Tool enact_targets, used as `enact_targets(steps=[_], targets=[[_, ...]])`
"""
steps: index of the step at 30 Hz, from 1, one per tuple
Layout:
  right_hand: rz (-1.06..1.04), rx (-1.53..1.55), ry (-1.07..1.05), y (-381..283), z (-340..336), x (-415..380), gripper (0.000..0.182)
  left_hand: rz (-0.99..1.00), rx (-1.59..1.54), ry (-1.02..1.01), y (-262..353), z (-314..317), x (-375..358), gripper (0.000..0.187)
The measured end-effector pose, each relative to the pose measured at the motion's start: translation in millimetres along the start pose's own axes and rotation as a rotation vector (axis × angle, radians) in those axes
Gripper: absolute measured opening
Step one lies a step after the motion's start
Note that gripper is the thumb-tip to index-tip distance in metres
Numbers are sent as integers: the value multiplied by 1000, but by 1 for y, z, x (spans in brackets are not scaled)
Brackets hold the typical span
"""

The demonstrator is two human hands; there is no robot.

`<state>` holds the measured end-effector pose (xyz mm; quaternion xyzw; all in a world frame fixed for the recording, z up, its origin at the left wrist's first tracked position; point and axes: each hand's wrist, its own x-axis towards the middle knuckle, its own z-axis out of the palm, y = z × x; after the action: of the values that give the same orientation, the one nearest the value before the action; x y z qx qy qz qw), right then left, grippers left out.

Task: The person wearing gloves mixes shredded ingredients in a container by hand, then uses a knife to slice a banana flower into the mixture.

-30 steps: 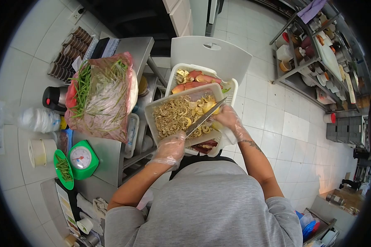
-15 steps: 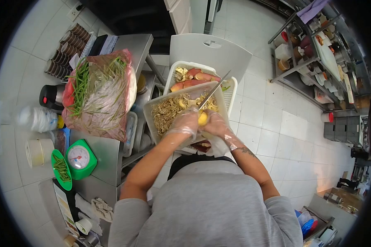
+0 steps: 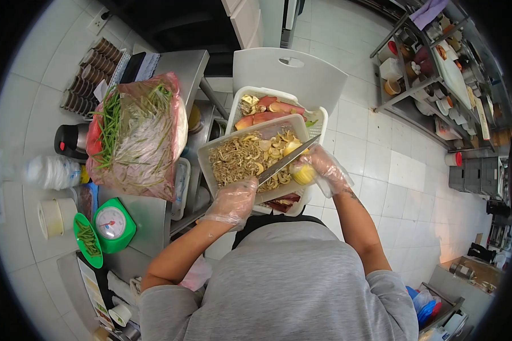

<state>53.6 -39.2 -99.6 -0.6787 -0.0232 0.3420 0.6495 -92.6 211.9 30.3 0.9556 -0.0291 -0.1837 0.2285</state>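
My left hand [image 3: 233,199], in a clear plastic glove, is closed round the handle of a long knife [image 3: 284,162]. The blade slants up to the right over a pale plastic tub [image 3: 208,165]. My right hand [image 3: 326,165], gloved too, grips a yellow rounded piece [image 3: 303,174], seemingly a banana blossom core, at the tub's right side. Inside the tub lie brownish shreds [image 3: 233,154] and pale yellow slices [image 3: 276,142]. Under it, a white basket [image 3: 322,122] holds red banana blossom bracts [image 3: 270,116].
The basket rests on a white chair [image 3: 318,65]. On the steel counter [image 3: 151,213] to the left are a pink bag [image 3: 148,142] of green stems, a green scale [image 3: 115,224] and a green dish [image 3: 88,241]. A loaded metal shelf [image 3: 407,96] stands right.
My hands have drawn apart: the left moved down and left with the knife, the right moved rightward with the yellow piece. The knife now lies at a flatter slant.
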Motion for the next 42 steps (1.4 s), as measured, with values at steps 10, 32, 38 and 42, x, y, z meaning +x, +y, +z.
enact_targets(steps=[10,32,38,42], targets=[[-83,-294,53,-30,33,-11,46,20,32,-28,3,24,54,27],[-64,166,-36,-35,19,-23,60,-18,-2,-100,0,-13,11,32],[-36,98,23,-27,23,-14,50,38,-25,-69,-7,-13,1,34],[24,15,32,-17,20,-7,50,51,17,-98,-7,-18,-5,32]])
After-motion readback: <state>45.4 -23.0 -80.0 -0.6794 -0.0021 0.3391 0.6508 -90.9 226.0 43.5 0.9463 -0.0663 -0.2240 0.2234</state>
